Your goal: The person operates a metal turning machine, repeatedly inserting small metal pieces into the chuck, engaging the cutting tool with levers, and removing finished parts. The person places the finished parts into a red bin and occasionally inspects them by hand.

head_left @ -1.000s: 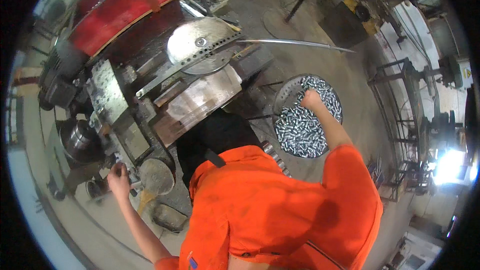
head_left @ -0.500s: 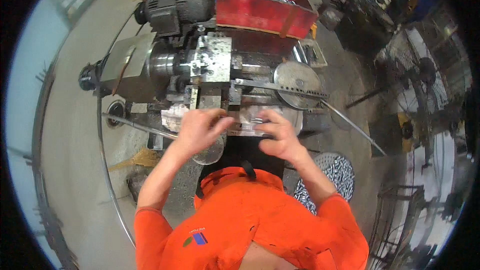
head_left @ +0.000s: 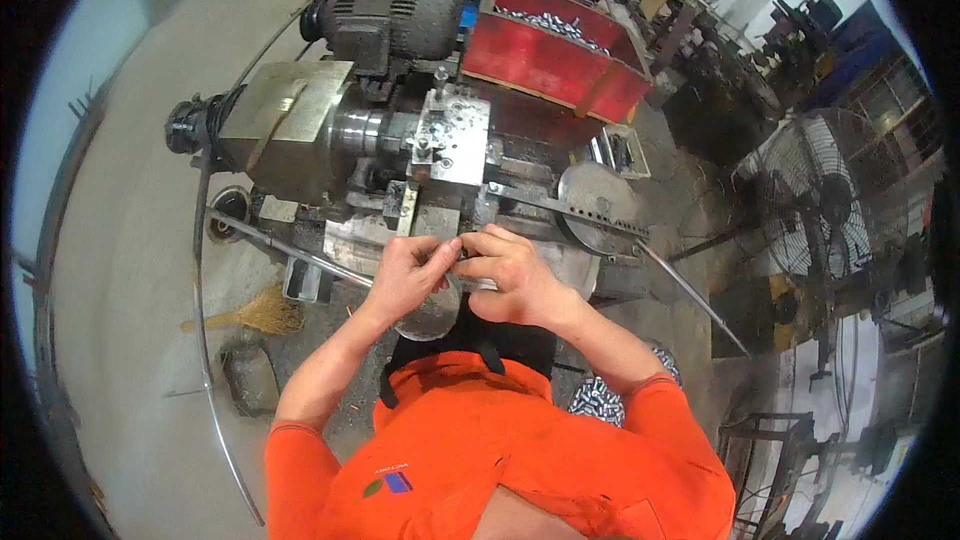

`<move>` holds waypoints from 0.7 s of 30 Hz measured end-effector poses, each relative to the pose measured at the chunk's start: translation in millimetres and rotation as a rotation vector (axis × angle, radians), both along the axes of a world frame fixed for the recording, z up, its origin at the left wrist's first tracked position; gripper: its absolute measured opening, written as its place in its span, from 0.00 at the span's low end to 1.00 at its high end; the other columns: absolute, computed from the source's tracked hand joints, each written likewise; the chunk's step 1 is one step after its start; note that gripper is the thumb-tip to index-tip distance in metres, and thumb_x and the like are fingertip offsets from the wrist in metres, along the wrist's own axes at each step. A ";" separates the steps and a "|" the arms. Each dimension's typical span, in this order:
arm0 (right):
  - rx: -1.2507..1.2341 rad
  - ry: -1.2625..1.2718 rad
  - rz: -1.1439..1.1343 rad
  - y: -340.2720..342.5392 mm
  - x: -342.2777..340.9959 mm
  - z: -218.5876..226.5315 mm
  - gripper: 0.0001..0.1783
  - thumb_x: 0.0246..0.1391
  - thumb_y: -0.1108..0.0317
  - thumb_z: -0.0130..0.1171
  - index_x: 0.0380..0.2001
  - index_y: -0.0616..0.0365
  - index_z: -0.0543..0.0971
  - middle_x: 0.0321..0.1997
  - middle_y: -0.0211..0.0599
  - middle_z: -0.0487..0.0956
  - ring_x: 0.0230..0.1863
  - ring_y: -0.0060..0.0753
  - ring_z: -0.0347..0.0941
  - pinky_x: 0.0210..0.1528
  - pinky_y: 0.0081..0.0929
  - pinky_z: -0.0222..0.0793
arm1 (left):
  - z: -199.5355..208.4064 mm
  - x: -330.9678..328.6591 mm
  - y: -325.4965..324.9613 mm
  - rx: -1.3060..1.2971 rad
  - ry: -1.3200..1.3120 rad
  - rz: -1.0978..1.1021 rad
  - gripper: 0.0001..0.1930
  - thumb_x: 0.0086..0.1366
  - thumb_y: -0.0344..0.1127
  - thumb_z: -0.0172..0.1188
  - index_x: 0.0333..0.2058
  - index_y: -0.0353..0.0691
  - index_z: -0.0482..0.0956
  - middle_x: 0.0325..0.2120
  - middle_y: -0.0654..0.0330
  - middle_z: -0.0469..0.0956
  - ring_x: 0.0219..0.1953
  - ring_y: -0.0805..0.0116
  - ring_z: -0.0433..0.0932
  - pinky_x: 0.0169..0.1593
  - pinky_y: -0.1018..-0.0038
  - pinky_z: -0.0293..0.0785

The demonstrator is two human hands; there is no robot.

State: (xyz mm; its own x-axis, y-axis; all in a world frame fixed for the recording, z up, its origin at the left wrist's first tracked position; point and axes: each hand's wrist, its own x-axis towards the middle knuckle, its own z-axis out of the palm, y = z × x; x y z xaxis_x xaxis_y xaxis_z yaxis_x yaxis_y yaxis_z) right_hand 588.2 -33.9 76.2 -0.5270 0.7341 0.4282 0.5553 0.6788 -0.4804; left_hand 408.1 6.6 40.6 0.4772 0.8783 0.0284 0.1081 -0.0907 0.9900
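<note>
My left hand [head_left: 408, 278] and my right hand [head_left: 512, 275] meet in front of the machine, thumbs and fingertips pinched together. Whatever small piece lies between them is too hidden to name. Just beyond the hands stands a small lathe-like machine, its oily metal tool block [head_left: 452, 135] bolted on top. A flat bar with a row of holes [head_left: 560, 207] runs rightward from it, over a round metal disc [head_left: 592, 187]. Below the left hand, a round metal plate [head_left: 430, 322] shows in part.
A red bin [head_left: 560, 65] of small metal pieces stands behind the machine, right of a motor [head_left: 395, 25]. More pieces fill a container [head_left: 597, 402] by my right forearm. A long rod [head_left: 290, 250] juts left, near a straw broom [head_left: 262, 315]. A fan [head_left: 820, 200] stands at right.
My hands have come together from apart, the right moving left, and their fingertips now meet. The view has shifted, so the machine appears slightly lower and further right.
</note>
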 end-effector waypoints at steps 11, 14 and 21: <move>0.011 -0.254 0.115 68.9 -38.0 13.1 0.14 0.25 0.67 0.58 0.22 0.64 0.79 0.34 0.46 0.73 0.38 0.48 0.69 0.41 0.40 0.68 | 24.6 -69.0 34.5 0.331 0.536 0.056 0.19 0.63 0.49 0.52 0.31 0.35 0.79 0.19 0.52 0.78 0.24 0.55 0.77 0.29 0.65 0.71; 0.121 -0.401 0.005 118.9 -45.9 17.8 0.21 0.26 0.68 0.57 0.31 0.62 0.80 0.45 0.50 0.74 0.45 0.50 0.68 0.47 0.40 0.65 | 39.5 -134.8 34.3 0.482 0.657 0.257 0.18 0.61 0.48 0.54 0.39 0.37 0.77 0.21 0.50 0.78 0.28 0.53 0.79 0.34 0.64 0.73; -0.137 -0.494 -0.243 206.0 -61.1 -21.1 0.14 0.25 0.67 0.55 0.20 0.60 0.82 0.26 0.53 0.78 0.35 0.52 0.74 0.42 0.36 0.70 | 22.1 -303.6 -27.8 0.419 1.279 0.713 0.18 0.58 0.43 0.58 0.42 0.37 0.76 0.20 0.51 0.76 0.23 0.53 0.76 0.29 0.62 0.69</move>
